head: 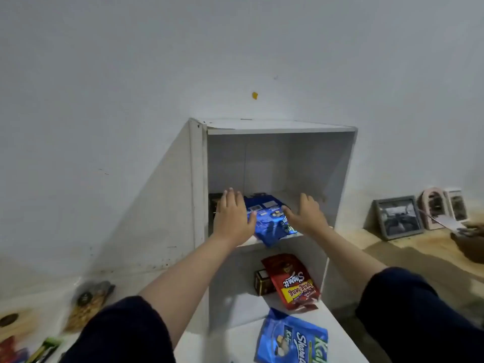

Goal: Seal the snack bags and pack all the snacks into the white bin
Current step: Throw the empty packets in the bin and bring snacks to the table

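A white shelf unit stands against the wall. On its upper shelf lies a dark blue snack bag, overhanging the front edge. My left hand is flat over the bag's left side, fingers apart. My right hand hovers at its right side, fingers spread. A dark packet shows behind my left hand. On the shelf below lie a red and yellow snack bag and a small brown box. A light blue snack bag lies on the lowest shelf. No white bin is visible.
More snack packets lie on the floor at lower left: a clear bag of brownish snacks, a green packet. Picture frames lean on the wall at right, beside a brown object. The floor at right is tan.
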The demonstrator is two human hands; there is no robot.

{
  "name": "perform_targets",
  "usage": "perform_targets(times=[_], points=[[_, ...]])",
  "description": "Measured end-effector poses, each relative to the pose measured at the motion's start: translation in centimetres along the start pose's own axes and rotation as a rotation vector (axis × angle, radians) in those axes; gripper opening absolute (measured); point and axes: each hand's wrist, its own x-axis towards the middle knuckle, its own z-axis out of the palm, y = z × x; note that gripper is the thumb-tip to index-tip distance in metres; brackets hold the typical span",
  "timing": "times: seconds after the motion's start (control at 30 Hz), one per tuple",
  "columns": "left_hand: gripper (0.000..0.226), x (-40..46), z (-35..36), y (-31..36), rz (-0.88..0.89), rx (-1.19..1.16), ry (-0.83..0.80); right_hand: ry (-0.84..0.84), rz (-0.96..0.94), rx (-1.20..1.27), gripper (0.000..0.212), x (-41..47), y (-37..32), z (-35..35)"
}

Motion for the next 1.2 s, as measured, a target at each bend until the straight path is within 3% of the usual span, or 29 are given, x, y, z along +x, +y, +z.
perform_targets(times=[0.13, 0.33, 0.43, 0.6, 0.7, 0.87, 1.0, 1.2], points=[[0.073, 1.5, 1.1, -0.5, -0.262, -0.034, -0.094, -0.163, 0.033, 0.067, 0.069, 3.7, 1.9, 1.6], [0.060, 2.3, 2.7, -1.2, -0.350, 0.014, -0.217, -0.240, 0.102, 0.247, 0.067, 8.2, 1.8, 5.1], [0.050, 2.4, 3.0, -1.0, -0.372, 0.029, -0.133, -0.305, 0.134, 0.305, 0.057, 9.5, 1.6, 6.3], [0.036, 3.4, 2.0, -1.2, -0.419, -0.077, -0.058, -0.401, 0.194, 0.245, 0.065, 10.8, 2.1, 7.2], [0.033, 4.0, 1.6, -1.3, -0.456, -0.100, -0.058, -0.403, 0.268, 0.435, 0.060, 11.0, 2.0, 6.5], [0.066, 4.5, 1.1, -0.2, -0.702, -0.273, -0.098, -0.460, 0.399, 0.837, 0.064, 10.7, 1.4, 5.5], [0.052, 3.6, 1.0, 1.1, -0.783, -0.412, -0.190, -0.503, 0.421, 0.917, 0.044, 8.8, 1.7, 4.3], [0.039, 0.5, -0.3, 3.4, -0.898, -0.569, -0.009, -0.420, 0.450, 1.041, 0.049, 4.5, 3.4, 1.8]])
